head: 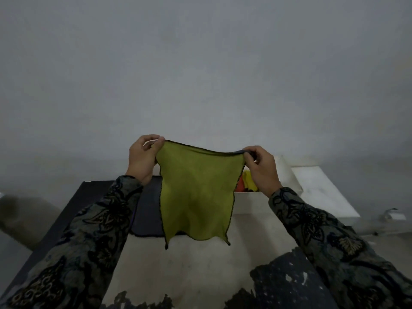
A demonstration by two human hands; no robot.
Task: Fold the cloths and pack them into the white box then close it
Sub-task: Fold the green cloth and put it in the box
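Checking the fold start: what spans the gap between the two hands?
In the head view, the green cloth stretches from the left hand to the right hand, each pinching a top corner; it hangs unfolded.

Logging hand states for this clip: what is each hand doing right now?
Left hand: closed, pinching the green cloth at its top left corner.
Right hand: closed, pinching the same cloth's top right corner.

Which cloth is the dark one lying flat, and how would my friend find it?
Start at the table in front of the person, then look just behind the green cloth that the left hand and right hand hold up by its top corners. The dark cloth lies flat there, left of the white box. It alone is greyish-blue and spread flat on the table.
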